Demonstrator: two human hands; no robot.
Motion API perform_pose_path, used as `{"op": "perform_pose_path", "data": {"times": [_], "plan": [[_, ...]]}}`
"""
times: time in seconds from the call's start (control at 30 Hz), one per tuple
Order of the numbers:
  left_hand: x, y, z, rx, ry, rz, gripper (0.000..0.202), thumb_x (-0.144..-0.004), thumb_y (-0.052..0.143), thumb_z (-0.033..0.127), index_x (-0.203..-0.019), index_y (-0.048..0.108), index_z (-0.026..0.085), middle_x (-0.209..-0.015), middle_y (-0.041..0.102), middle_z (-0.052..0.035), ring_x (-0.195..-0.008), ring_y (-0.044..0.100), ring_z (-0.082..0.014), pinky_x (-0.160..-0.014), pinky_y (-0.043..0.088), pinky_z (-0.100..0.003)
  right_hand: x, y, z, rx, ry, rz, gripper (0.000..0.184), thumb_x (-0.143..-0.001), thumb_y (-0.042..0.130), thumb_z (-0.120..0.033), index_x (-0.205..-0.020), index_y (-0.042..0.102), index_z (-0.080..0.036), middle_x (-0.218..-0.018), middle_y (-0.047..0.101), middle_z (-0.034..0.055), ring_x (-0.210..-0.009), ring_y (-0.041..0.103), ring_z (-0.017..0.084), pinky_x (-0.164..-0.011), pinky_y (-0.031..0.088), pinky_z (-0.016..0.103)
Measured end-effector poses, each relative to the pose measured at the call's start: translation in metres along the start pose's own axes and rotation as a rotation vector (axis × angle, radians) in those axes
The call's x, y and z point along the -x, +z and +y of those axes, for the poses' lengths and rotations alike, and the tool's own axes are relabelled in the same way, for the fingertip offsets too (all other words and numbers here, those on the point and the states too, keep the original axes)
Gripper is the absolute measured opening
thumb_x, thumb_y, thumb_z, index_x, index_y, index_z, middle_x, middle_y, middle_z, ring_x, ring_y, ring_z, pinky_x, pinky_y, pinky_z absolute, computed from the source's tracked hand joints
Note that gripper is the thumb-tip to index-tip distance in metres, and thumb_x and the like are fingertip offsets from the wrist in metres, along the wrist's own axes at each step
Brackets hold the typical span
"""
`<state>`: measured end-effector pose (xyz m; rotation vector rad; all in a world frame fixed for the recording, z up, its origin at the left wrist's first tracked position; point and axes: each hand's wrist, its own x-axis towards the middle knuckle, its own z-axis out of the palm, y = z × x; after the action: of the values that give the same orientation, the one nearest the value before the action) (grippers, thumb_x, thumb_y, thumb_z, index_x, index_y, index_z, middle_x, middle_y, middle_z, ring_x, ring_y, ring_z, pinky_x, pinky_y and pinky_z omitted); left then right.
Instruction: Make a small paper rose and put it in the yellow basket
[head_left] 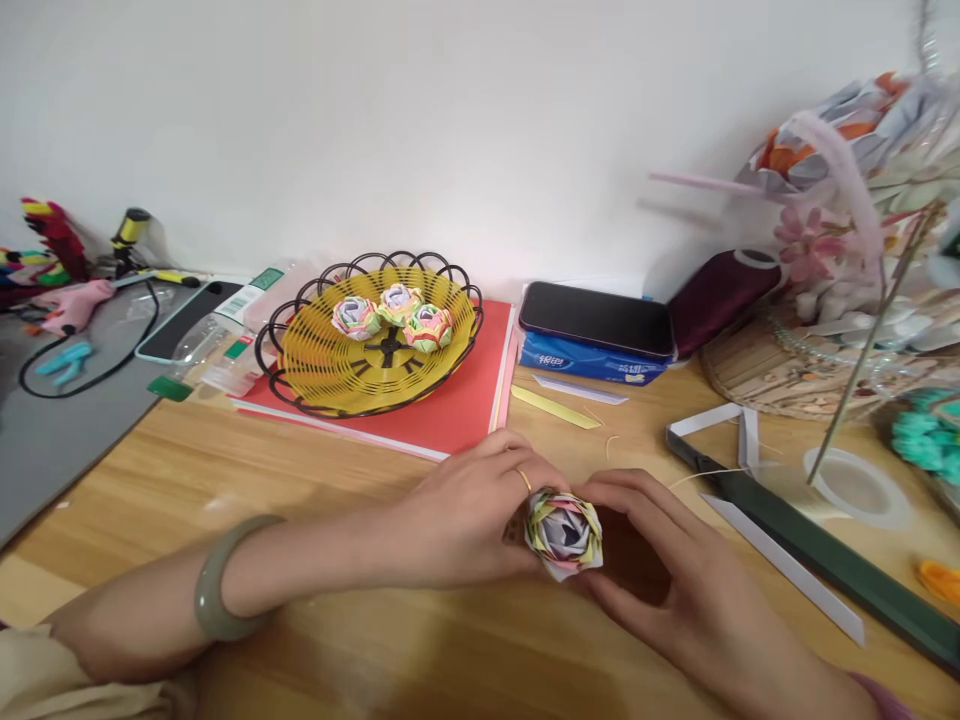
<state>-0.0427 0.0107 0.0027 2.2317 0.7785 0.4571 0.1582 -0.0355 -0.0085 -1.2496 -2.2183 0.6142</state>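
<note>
A folded paper rose (563, 533) in pastel stripes sits between both my hands just above the wooden table (315, 500). My left hand (469, 515), with a ring on one finger and a green bangle on the wrist, has its fingers closed on the rose's left side. My right hand (660, 560) curls round its right side and underside. Three finished paper roses (394, 315) lie in a yellow wire basket (300, 360) at the back.
The basket stands on red paper (465, 400). A phone (596, 318) rests on a blue tissue pack (585, 360). Paper strips (780, 560), a dark green strip (840, 555), a tape roll (859, 485) and a bouquet (847, 190) fill the right. A glue gun (71, 305), cable and grey mat lie left.
</note>
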Motion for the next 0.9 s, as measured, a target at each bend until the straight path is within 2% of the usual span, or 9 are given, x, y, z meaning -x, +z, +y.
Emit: {"op": "perform_pose_path", "data": {"times": [0.13,0.27,0.4,0.53,0.6,0.77,0.9], "plan": [[0.001,0.001,0.000,0.123,0.010,0.096,0.038,-0.068,0.069,0.029,-0.100,0.050,0.021,-0.098,0.058,-0.0023,-0.092,0.051,-0.0152,-0.076,0.043,-0.027,-0.002,-0.003,-0.009,-0.156,0.039,0.031,0.043,-0.072,0.063,-0.017,-0.110,0.044,-0.026,-0.102,0.057,0.0042,-0.091,0.058,0.018,-0.074,0.053,0.031],[0.001,0.005,0.003,0.158,0.017,0.205,0.036,-0.066,0.071,0.030,-0.094,0.051,0.020,-0.092,0.057,-0.0018,-0.088,0.052,-0.0147,-0.075,0.043,-0.027,-0.006,-0.005,-0.017,-0.260,0.059,0.079,0.034,-0.075,0.060,-0.016,-0.106,0.049,-0.027,-0.100,0.058,0.0027,-0.088,0.060,0.016,-0.072,0.054,0.027],[0.001,0.008,0.004,0.212,0.034,0.316,0.041,-0.061,0.073,0.030,-0.093,0.049,0.019,-0.095,0.056,-0.0047,-0.092,0.052,-0.0175,-0.077,0.044,-0.030,-0.010,-0.008,-0.022,-0.439,0.101,0.077,0.033,-0.077,0.059,-0.020,-0.109,0.052,-0.027,-0.108,0.059,0.0046,-0.096,0.060,0.019,-0.078,0.054,0.030],[0.001,0.005,0.006,0.313,-0.011,0.339,0.044,-0.063,0.072,0.029,-0.099,0.048,0.019,-0.100,0.054,-0.0057,-0.092,0.053,-0.0169,-0.076,0.044,-0.029,-0.018,-0.012,-0.026,-0.681,0.250,0.079,0.030,-0.078,0.061,-0.033,-0.107,0.058,-0.025,-0.111,0.062,0.0069,-0.098,0.061,0.022,-0.080,0.053,0.033],[0.002,0.002,0.009,0.424,-0.057,0.329,0.043,-0.064,0.071,0.024,-0.100,0.047,0.020,-0.100,0.054,-0.0046,-0.090,0.054,-0.0154,-0.075,0.044,-0.027,-0.023,-0.013,-0.028,-0.757,0.266,0.082,0.031,-0.077,0.063,-0.035,-0.106,0.061,-0.027,-0.113,0.062,0.0058,-0.096,0.062,0.021,-0.079,0.053,0.033],[0.007,-0.010,0.008,0.653,-0.179,0.328,0.048,-0.059,0.074,0.022,-0.098,0.046,0.019,-0.099,0.055,-0.0045,-0.089,0.054,-0.0163,-0.069,0.046,-0.026,-0.035,-0.016,-0.033,-0.830,0.244,-0.002,0.033,-0.077,0.064,-0.034,-0.110,0.062,-0.030,-0.114,0.064,0.0022,-0.099,0.060,0.020,-0.087,0.048,0.035],[0.017,-0.019,0.001,0.613,-0.130,0.435,0.050,-0.056,0.076,0.024,-0.096,0.048,0.018,-0.098,0.055,-0.0050,-0.091,0.053,-0.0172,-0.076,0.045,-0.029,-0.047,-0.015,-0.037,-0.884,0.249,-0.085,0.039,-0.077,0.063,-0.035,-0.115,0.058,-0.030,-0.108,0.067,0.0021,-0.099,0.061,0.019,-0.090,0.046,0.036]]}}
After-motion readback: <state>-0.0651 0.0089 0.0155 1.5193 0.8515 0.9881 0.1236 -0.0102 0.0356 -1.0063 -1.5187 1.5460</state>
